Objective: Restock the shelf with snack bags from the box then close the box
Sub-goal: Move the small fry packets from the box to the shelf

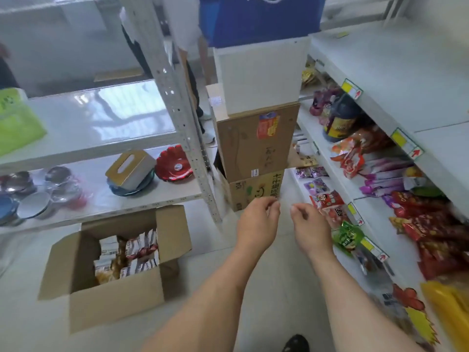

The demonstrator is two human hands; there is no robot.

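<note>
An open cardboard box (pixel 83 304) sits on the floor at the lower left, flaps spread, with several white and dark red snack bags (pixel 138 252) packed inside. On the right stands the snack shelf (pixel 375 207), its tiers holding red, purple and green bags. My left hand (pixel 256 222) and my right hand (pixel 308 226) reach forward side by side above the floor, between the box and the shelf. Both hold nothing, with fingers loosely curled and apart. My right hand is just left of the red bags (pixel 327 201) at the shelf's edge.
Stacked cardboard cartons (pixel 256 141) stand straight ahead, a white box on top. A metal rack (pixel 177 118) on the left holds bowls, a red dish and a tissue box. A person in blue stands behind the cartons. My shoe tip (pixel 295 342) shows at the bottom.
</note>
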